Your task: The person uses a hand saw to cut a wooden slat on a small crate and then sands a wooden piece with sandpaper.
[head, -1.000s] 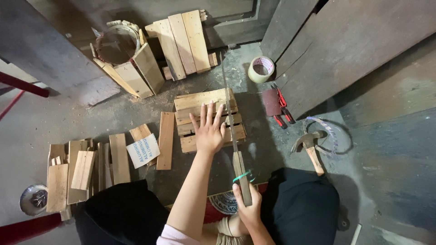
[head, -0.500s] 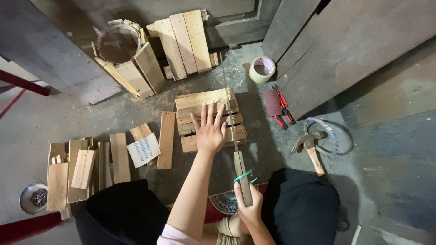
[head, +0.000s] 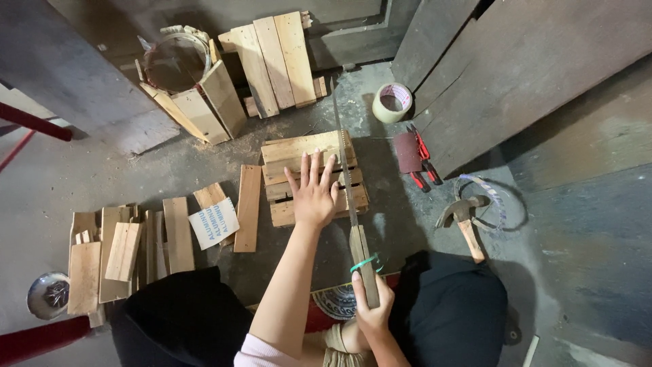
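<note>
I am crouching on the floor, and my knees in dark trousers are showing at the bottom of the view. My right hand (head: 372, 309) is gripping the wooden handle of a saw (head: 354, 224), with the fingers closed around it. The thin blade is running away from me and is lying across the right side of a stack of wooden boards (head: 299, 151). My left hand (head: 314, 194) is lying flat on this stack with the fingers spread, holding nothing, just pressing on the wood beside the blade.

To the left of the stack, one narrow plank (head: 248, 207) is lying alone on the floor, and next to it a white card (head: 213, 223). Further left more short planks (head: 115, 248) are lying side by side, with a small metal bowl (head: 47, 294) near them. On my right a hammer (head: 464, 221) is resting on the concrete, and a little farther red pliers (head: 424, 163) beside a dark red piece of sandpaper (head: 408, 152). Behind them a roll of tape (head: 392, 102) is lying. At the far side, long boards (head: 272, 58) are leaning near a round sieve (head: 173, 61).
</note>
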